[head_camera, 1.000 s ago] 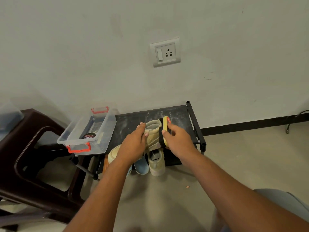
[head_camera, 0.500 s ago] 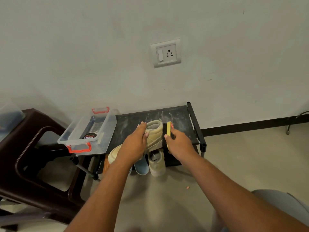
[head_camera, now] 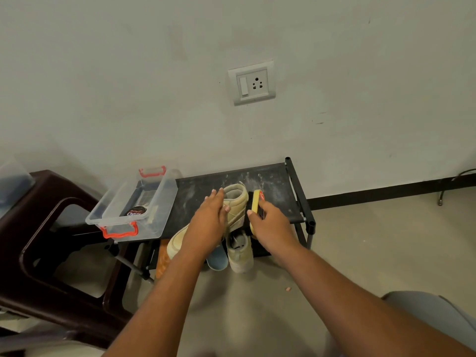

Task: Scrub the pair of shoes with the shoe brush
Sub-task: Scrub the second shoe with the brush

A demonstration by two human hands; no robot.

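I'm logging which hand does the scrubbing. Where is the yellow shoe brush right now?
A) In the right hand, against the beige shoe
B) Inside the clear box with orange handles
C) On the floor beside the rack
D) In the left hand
A: the right hand grips the yellow shoe brush at the heel side of the beige shoe, which the left hand holds on top of the black rack.

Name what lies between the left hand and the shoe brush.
The beige shoe, in the head view: the left hand holds one side, the shoe brush meets the other.
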